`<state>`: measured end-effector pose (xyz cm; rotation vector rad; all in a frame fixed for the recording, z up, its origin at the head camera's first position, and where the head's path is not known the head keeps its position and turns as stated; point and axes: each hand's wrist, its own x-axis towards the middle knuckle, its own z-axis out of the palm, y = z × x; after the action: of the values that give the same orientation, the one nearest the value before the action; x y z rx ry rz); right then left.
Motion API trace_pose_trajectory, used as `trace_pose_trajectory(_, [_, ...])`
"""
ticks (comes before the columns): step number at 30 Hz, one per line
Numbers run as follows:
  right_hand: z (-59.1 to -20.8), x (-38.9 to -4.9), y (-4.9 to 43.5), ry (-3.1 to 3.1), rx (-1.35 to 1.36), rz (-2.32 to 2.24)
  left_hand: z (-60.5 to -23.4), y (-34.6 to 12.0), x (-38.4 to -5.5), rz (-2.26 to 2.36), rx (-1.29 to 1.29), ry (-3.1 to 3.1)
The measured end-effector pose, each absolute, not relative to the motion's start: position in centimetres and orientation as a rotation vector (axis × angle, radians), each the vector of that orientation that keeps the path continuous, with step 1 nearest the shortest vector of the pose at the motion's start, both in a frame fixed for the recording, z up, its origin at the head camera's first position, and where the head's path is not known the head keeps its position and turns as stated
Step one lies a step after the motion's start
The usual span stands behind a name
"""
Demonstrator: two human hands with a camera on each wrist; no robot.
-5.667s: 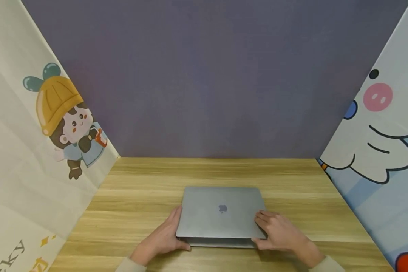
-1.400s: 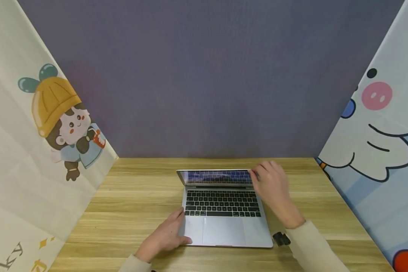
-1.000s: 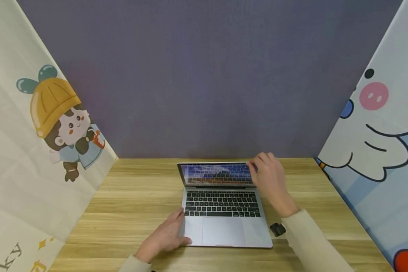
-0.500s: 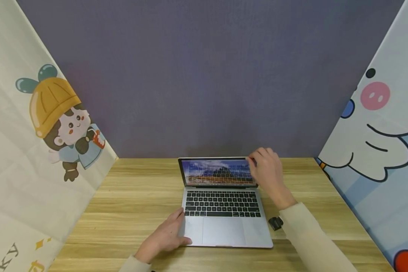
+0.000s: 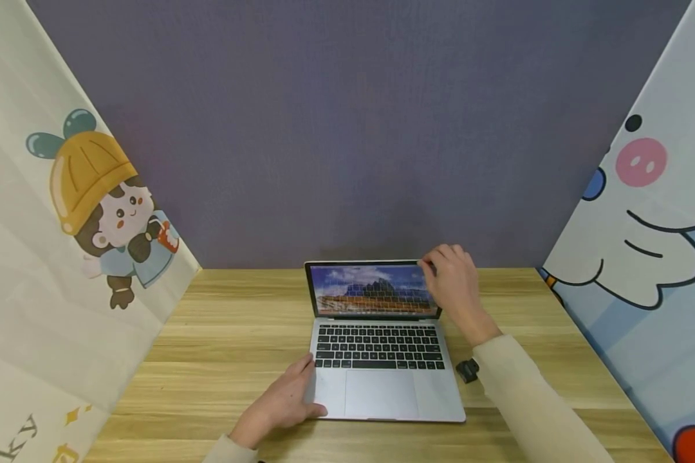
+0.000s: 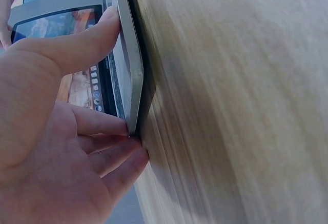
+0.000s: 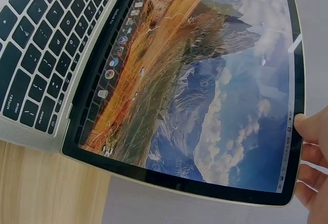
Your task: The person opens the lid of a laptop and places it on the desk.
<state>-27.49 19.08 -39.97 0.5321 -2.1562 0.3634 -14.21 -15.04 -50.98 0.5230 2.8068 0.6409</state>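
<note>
A silver laptop (image 5: pixel 382 395) stands open on the wooden table, its black keyboard and trackpad facing up. Its lit screen (image 5: pixel 370 289) shows a mountain picture and leans slightly back. My left hand (image 5: pixel 284 397) holds the base at the front left corner; in the left wrist view its thumb (image 6: pixel 97 39) lies over the edge and the fingers touch the side. With my right hand (image 5: pixel 454 286) I pinch the lid at its upper right corner. The right wrist view shows that thumb (image 7: pixel 307 126) on the screen's black bezel, the other fingers behind it.
The wooden table (image 5: pixel 220 347) meets a dark grey-purple panel (image 5: pixel 347 141) just behind the laptop. Printed cartoon panels flank it on the left (image 5: pixel 35 257) and right (image 5: pixel 660 347). A small black object (image 5: pixel 467 370) shows beside the right sleeve.
The laptop was nearly closed with both hands at its sides. My right hand has raised the lid and tilted it back, and the screen has lit up. The left hand has stayed.
</note>
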Motion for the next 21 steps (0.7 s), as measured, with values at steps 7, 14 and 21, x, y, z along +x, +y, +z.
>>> trace_pose_trajectory(7, [-39.9, -28.6, 19.0, -2.181, 0.524, 0.376, -50.9, -15.0, -14.2, 0.636, 0.523, 2.813])
trace_pose_trajectory(14, [-39.8, -29.6, 19.0, -2.192, 0.528, 0.368, -51.1, -15.0, -14.3, 0.633, 0.523, 2.816])
trace_pose_trajectory(21, [-39.8, -30.1, 19.0, -2.219, 0.533, 0.402, -51.2, -15.0, -14.3, 0.622, 0.522, 2.816])
